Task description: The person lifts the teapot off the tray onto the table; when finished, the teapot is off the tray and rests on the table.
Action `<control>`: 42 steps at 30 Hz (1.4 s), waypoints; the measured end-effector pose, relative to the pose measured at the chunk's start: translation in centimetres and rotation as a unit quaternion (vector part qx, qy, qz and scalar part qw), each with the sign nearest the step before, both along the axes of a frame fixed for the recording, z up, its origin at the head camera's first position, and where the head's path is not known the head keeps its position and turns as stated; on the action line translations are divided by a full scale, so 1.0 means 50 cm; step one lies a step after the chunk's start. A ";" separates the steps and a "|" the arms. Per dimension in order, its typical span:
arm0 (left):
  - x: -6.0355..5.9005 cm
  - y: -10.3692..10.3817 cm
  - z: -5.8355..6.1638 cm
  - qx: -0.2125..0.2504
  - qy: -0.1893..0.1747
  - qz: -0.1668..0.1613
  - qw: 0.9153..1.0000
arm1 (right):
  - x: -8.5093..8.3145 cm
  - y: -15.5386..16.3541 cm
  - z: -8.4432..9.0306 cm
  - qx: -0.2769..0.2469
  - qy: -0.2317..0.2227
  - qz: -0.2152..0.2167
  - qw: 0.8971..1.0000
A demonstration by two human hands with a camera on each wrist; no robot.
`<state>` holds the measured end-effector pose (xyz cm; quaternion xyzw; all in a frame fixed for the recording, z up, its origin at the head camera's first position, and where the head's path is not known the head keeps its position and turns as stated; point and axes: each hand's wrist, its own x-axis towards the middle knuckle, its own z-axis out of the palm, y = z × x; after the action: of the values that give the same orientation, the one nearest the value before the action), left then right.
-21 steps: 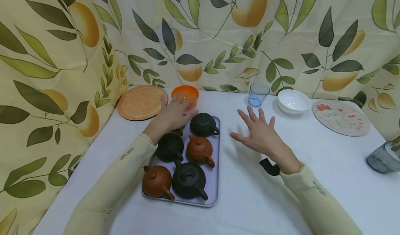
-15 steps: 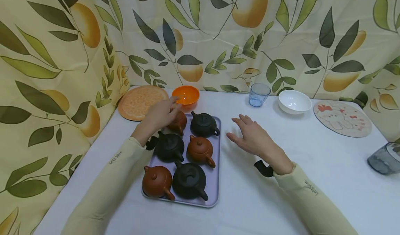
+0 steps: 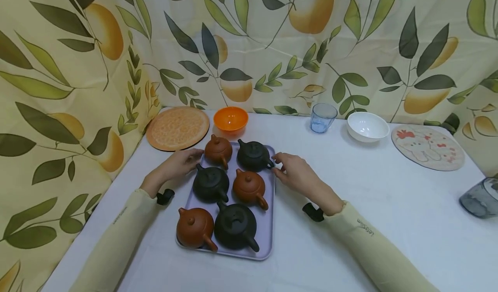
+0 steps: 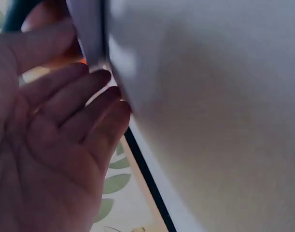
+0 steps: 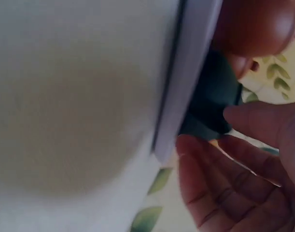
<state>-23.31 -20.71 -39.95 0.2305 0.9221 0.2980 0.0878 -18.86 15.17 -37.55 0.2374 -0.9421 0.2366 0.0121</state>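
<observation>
Reaching in from both sides, I have my hands at the far end of the lilac tray (image 3: 268, 236), which sits on the white bench (image 3: 369, 223) in front of me. My left hand (image 3: 177, 164) touches the tray's left edge with loose, nearly straight fingers, not wrapped round it. My right hand (image 3: 295, 173) is at the right edge, fingertips beside the handle of the far black teapot (image 3: 253, 154). I cannot tell if it has hold of the edge yet.

Six little teapots fill the tray: the black one and a brown teapot (image 3: 218, 150) at the far end, a black teapot (image 3: 211, 182) and a brown teapot (image 3: 249, 187) in the middle, a brown teapot (image 3: 194, 227) and a big black teapot (image 3: 235, 225) near me.

I think the pots could slide, bump or lose a lid if the tray tips, because they stand close together. My right fingers could also knock that handle.

The orange bowl (image 3: 231, 120) and the orange mat (image 3: 177, 128) sit just behind the tray, so there is little room that way. The bench on my right has lots of open room. The blue glass (image 3: 322, 117), white bowl (image 3: 367, 126) and bunny mat (image 3: 427, 147) are well apart.
</observation>
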 end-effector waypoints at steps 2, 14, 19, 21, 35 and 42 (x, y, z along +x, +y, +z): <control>-0.001 -0.002 -0.009 -0.014 -0.021 -0.018 1.000 | -0.002 -0.006 -0.008 -0.012 -0.002 0.003 1.000; -0.003 -0.015 -0.010 -0.042 -0.109 -0.037 0.992 | -0.017 -0.008 -0.030 -0.119 -0.059 -0.032 0.991; -0.002 -0.016 -0.009 -0.043 -0.131 -0.039 0.990 | -0.016 -0.005 -0.033 -0.162 -0.104 -0.062 0.979; 0.000 -0.016 -0.007 -0.044 -0.142 -0.037 0.988 | -0.018 -0.005 -0.034 -0.175 -0.119 -0.077 0.974; -0.006 -0.015 -0.005 -0.041 -0.170 -0.035 0.984 | -0.015 0.002 -0.022 -0.187 -0.110 -0.151 0.965; -0.003 -0.017 -0.007 -0.040 -0.171 -0.033 0.984 | -0.010 0.014 -0.011 -0.166 -0.104 -0.146 0.970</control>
<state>-23.44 -21.57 -40.31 0.2028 0.8966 0.2925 0.2636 -19.37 15.85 -38.09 0.0663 -0.9102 0.4086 -0.0124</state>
